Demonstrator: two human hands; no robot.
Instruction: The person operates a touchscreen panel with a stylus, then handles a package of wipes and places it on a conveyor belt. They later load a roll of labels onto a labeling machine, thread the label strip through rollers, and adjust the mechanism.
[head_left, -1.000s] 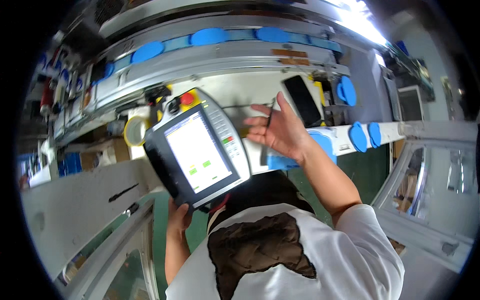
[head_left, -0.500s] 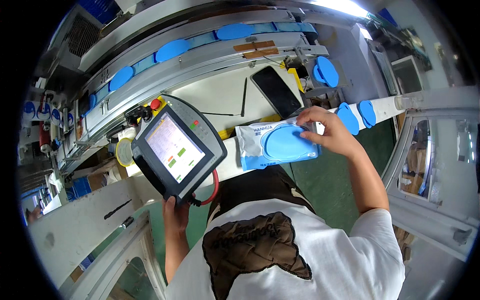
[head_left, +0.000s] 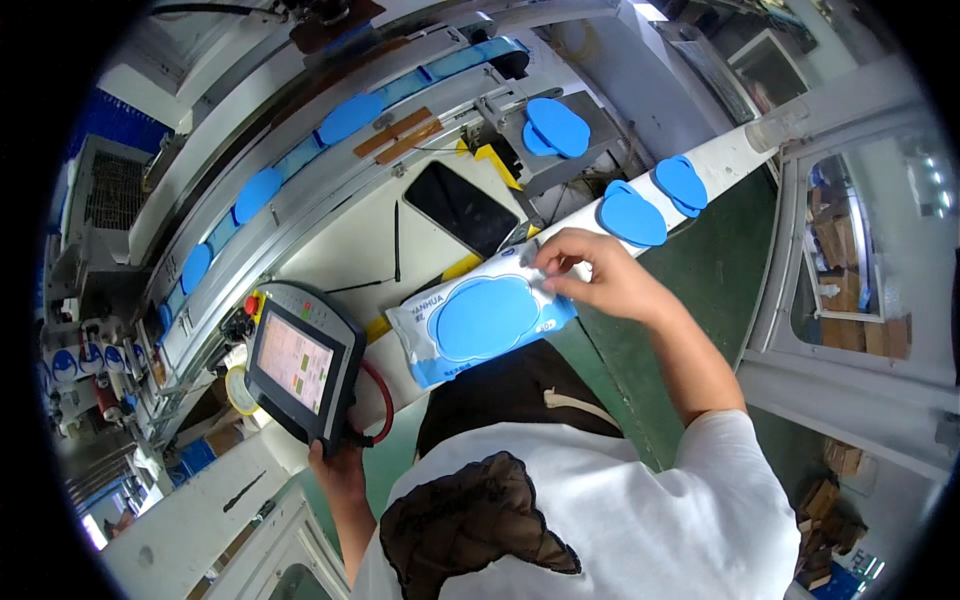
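My left hand is closed on the lower edge of a handheld control panel with a lit screen and a red button. The panel leans at the left of the white ledge, a red cable curving from its lower end. In front of my body lies a white and blue packet of wipes with a large blue lid on its top. My right hand is at the packet's upper right end, fingers curled and thumb near the forefinger, pinching its edge. The fingertips are partly hidden.
Loose blue lids rest on the white beam at right, more on a metal block. A conveyor carries several blue lids behind. A black phone and a thin black stick lie on the white surface.
My view has turned and shifted right, so the whole scene sits differently in the picture. My left hand stays on the control panel and my right hand at the packet's right end.
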